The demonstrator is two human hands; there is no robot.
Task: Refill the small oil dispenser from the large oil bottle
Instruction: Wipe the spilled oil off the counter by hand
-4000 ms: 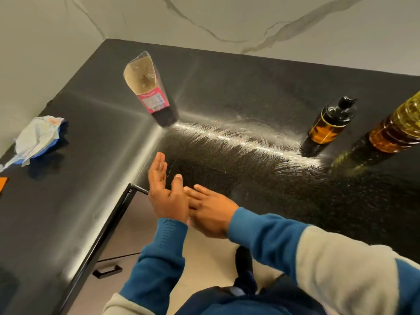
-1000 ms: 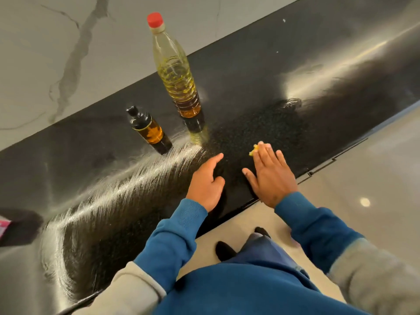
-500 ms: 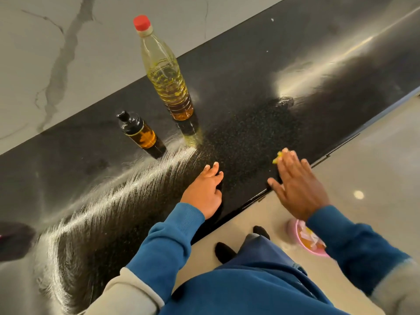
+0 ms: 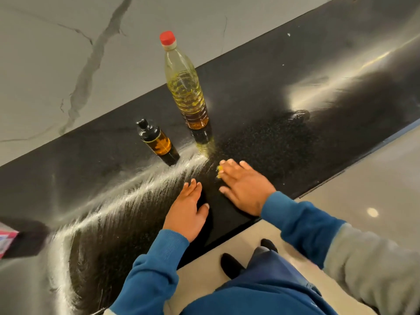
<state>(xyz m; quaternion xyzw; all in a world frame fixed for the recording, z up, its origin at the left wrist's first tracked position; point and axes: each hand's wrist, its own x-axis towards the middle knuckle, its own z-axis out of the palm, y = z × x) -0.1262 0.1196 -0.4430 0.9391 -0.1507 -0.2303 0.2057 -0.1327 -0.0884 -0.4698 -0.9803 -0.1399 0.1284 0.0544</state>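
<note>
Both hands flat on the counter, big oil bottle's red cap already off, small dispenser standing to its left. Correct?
Not quite. The head view shows the red cap still on the large oil bottle. The rest holds: the left hand and right hand lie flat on the black counter, and the small dispenser stands left of the bottle.

Glossy black speckled countertop (image 4: 284, 137), bearing upright large oil bottle (image 4: 185, 87), small oil dispenser (image 4: 156, 142) beside it, both hands flat.
</note>
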